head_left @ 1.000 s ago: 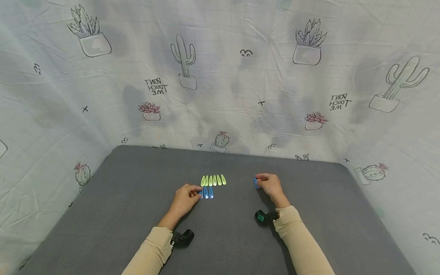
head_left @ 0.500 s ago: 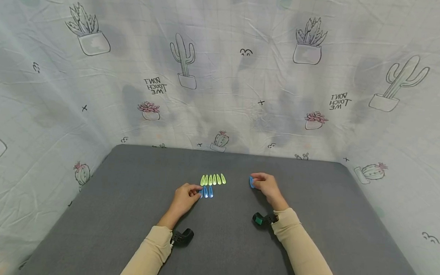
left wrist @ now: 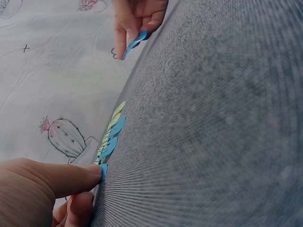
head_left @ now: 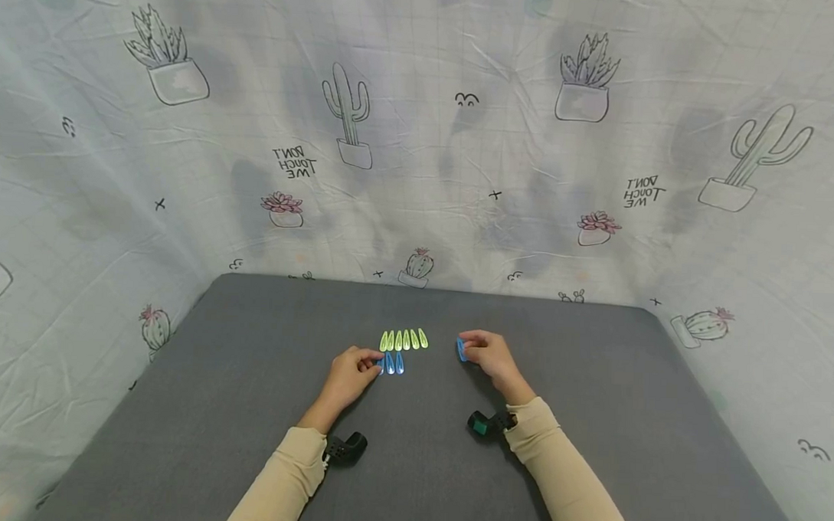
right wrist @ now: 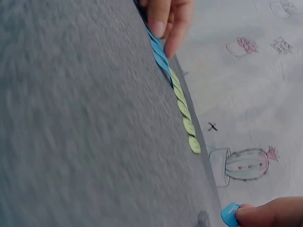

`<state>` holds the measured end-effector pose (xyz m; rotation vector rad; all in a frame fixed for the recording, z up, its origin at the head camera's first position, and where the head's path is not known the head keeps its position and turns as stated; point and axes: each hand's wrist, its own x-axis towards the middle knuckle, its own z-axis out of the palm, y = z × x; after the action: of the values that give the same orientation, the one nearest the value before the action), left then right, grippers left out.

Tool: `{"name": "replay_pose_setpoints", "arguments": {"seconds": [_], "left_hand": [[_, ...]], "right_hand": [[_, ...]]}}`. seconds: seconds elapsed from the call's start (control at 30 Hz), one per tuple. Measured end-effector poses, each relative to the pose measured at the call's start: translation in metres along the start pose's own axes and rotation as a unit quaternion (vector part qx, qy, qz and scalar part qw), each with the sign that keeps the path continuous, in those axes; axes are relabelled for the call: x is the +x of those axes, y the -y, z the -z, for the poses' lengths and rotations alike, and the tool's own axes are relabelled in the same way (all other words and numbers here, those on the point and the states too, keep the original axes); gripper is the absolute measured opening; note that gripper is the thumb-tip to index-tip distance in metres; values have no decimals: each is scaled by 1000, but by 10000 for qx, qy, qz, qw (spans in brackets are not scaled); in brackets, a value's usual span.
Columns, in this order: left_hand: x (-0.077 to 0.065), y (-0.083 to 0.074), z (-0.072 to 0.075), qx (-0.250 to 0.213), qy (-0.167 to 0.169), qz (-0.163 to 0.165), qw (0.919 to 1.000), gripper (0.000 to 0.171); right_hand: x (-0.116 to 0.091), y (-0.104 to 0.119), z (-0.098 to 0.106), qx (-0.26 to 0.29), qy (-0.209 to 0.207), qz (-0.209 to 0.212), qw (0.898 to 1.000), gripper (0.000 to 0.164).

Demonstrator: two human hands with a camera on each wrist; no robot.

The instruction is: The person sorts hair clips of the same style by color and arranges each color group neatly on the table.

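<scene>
Blue snap hair clips [head_left: 390,363] lie in a short row on the grey table, just in front of a row of yellow-green hair clips [head_left: 406,339]. At the left end of the blue row, my left hand [head_left: 349,375] pinches the outermost blue hair clip [left wrist: 103,171] between thumb and fingers, partly covering it. To the right of both rows, my right hand [head_left: 494,360] holds another blue hair clip [head_left: 461,350] between thumb and fingertips. In the right wrist view that held clip [right wrist: 230,214] shows above the table, apart from the rows.
A grey cloth-covered table [head_left: 410,459] spreads around the hands. Behind it and at both sides hangs a pale curtain [head_left: 421,138] printed with cacti and potted plants. Each wrist wears a black camera mount [head_left: 347,448].
My right hand has moved left with its blue hair clip, closer to the rows. My left hand has stayed at the end of the blue row.
</scene>
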<state>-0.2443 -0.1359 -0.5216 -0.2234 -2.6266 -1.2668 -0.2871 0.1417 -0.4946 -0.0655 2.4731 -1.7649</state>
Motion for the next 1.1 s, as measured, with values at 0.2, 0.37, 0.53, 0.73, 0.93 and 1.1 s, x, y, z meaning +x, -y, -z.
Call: {"name": "replay_pose_setpoints", "arguments": {"seconds": [0.2, 0.37, 0.53, 0.73, 0.93, 1.1], "left_hand": [[0, 1, -1, 40, -33, -47, 10000, 16], [0, 1, -2, 45, -32, -26, 10000, 16], [0, 2, -2, 21, -24, -21, 10000, 15], [0, 2, -3, 50, -20, -21, 10000, 16], [0, 2, -3, 7, -29, -33, 10000, 16], [1, 2, -3, -34, -37, -34, 10000, 16]], "right_hand": [[-1, 2, -15, 9, 102, 83, 9999, 33], [-3, 5, -26, 38, 198, 76, 9998, 33], [-3, 7, -37, 56, 278, 161, 9995, 32], [-3, 10, -50, -119, 346, 350, 9987, 30], [-3, 14, -59, -320, 455, 385, 9977, 30], [-1, 15, -68, -549, 532, 510, 9958, 30]]}}
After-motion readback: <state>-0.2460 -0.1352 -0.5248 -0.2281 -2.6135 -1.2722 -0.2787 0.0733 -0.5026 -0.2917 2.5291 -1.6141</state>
